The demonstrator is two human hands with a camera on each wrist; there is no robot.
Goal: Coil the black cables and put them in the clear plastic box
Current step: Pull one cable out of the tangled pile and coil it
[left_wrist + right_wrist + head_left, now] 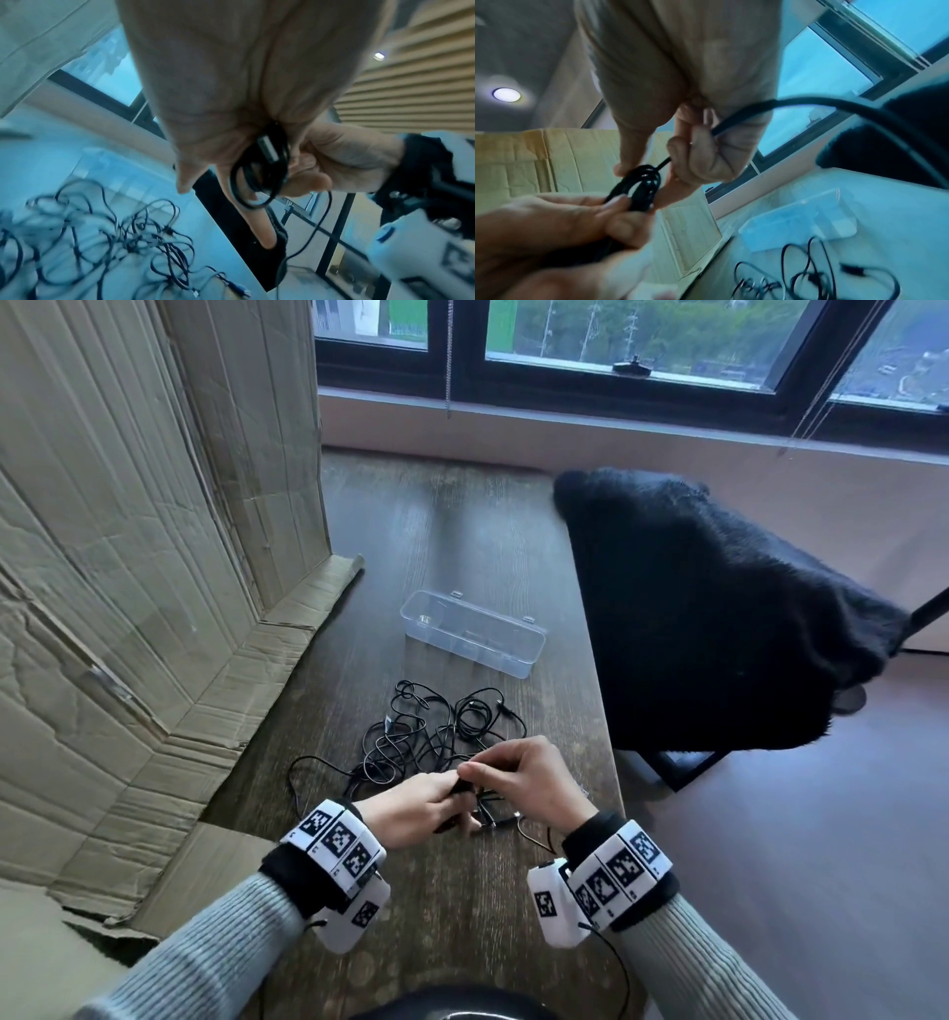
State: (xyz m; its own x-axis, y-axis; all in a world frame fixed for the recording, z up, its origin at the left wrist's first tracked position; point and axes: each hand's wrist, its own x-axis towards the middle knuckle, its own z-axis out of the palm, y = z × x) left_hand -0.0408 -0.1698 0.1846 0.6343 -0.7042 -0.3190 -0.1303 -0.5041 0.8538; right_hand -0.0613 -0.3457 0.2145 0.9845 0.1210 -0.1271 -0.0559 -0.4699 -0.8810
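Here, thin glossy black cable [639,182] forms small round loops; left hand [416,806] grips them, right hand [529,778] pinches the strand.

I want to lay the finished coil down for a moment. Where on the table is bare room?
Bare wood lies between the box and the window wall, and near the table edge between the wrists. The tangle of cables crowds the middle, under both hands; the cardboard borders the left.
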